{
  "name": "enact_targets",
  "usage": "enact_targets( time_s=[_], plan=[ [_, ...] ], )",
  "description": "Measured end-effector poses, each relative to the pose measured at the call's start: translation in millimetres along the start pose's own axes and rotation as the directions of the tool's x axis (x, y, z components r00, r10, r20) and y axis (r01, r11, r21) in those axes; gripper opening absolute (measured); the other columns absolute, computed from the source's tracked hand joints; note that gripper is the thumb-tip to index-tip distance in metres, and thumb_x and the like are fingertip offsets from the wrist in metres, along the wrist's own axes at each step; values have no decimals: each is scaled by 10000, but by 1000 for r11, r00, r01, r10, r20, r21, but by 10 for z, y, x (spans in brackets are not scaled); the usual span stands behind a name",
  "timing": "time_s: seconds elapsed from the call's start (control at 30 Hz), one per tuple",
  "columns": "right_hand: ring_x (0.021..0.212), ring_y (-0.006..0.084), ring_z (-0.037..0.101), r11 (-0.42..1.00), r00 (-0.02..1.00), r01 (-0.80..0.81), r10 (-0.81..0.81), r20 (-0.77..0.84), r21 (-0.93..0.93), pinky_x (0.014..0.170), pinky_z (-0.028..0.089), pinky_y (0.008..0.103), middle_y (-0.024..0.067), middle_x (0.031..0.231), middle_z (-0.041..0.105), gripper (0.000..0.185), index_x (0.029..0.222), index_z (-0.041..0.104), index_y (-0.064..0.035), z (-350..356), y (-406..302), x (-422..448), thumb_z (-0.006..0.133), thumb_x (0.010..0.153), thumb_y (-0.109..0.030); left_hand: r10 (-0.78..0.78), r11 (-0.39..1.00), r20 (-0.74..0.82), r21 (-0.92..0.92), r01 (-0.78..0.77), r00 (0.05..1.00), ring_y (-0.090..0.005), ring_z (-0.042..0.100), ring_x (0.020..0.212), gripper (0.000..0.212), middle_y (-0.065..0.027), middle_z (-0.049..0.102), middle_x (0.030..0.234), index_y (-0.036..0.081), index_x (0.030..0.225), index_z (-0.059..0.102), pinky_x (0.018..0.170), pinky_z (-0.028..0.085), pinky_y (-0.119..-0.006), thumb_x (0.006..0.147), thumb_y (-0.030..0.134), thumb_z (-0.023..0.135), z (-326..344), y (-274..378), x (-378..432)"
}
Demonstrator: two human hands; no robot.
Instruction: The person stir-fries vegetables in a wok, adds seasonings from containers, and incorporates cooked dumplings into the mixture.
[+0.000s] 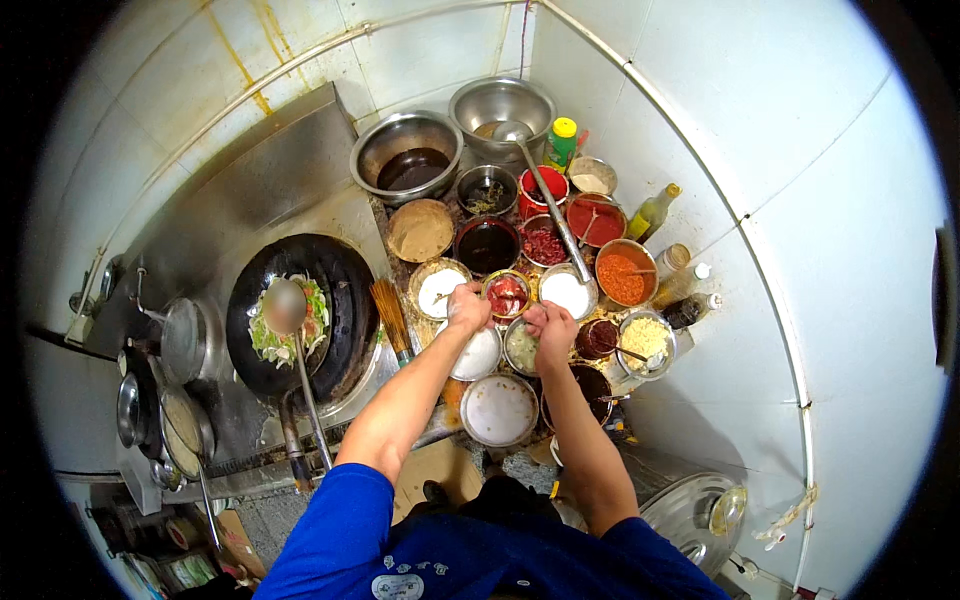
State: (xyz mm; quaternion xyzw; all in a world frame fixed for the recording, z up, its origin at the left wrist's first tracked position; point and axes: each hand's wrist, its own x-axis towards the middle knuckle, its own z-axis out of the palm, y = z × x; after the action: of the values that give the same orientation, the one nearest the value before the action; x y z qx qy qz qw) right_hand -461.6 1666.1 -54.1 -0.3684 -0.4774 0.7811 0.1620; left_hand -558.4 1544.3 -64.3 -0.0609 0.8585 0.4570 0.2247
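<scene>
My left hand [469,307] is at the near left edge of a small yellow-rimmed container [506,294] with red contents, beside a bowl of white powder [441,291]. Just right of the same container, my right hand [553,326] has its fingers bent, above a bowl of pale chopped food [522,346]. Whether either hand grips anything is not clear. To the left, a black wok [352,315] holds sliced green vegetables [262,341], with a metal ladle [285,306] resting over them. A second long-handled ladle [555,210] leans from a steel basin across the seasoning bowls.
Two steel basins [405,142] stand at the back. Bottles [654,214] line the right wall [750,300]. A bamboo wok brush [390,311] stands between wok and bowls. Bowls of chili paste [624,274] and minced garlic [646,341] sit to the right. A strainer [182,427] lies far left.
</scene>
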Motion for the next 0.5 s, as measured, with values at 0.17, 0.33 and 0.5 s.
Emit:
enact_targets(
  time_s=[0.17, 0.33, 0.5],
  plan=[
    [716, 450, 575, 331, 893, 404, -346, 289, -852, 681, 452, 495, 280, 712, 582, 212, 759, 588, 54, 384, -62, 291, 506, 805, -136, -3, 998, 7, -60, 3, 1000, -216, 626, 471, 375, -169, 642, 652, -23, 1085, 593, 466, 500, -307, 715, 36, 572, 34, 37, -29],
    [624, 312, 630, 670, 941, 325, -302, 155, -667, 577, 492, 387, 214, 711, 625, 202, 799, 577, 64, 424, 142, 467, 460, 840, -95, 19, 997, -5, -74, -19, 1000, -220, 624, 476, 376, -177, 635, 638, -31, 1081, 594, 449, 494, -317, 716, 60, 601, 78, -51, 27],
    [627, 196, 635, 994, 995, -100, 99, 7, 44, 479, 473, 255, 150, 764, 626, 170, 946, 526, 56, 80, 64, 297, 414, 879, -54, 15, 998, 41, -66, -12, 999, -210, 617, 471, 387, -163, 636, 648, -45, 1120, 562, 415, 477, -309, 744, 46, 580, 67, -26, 82]
  ],
)
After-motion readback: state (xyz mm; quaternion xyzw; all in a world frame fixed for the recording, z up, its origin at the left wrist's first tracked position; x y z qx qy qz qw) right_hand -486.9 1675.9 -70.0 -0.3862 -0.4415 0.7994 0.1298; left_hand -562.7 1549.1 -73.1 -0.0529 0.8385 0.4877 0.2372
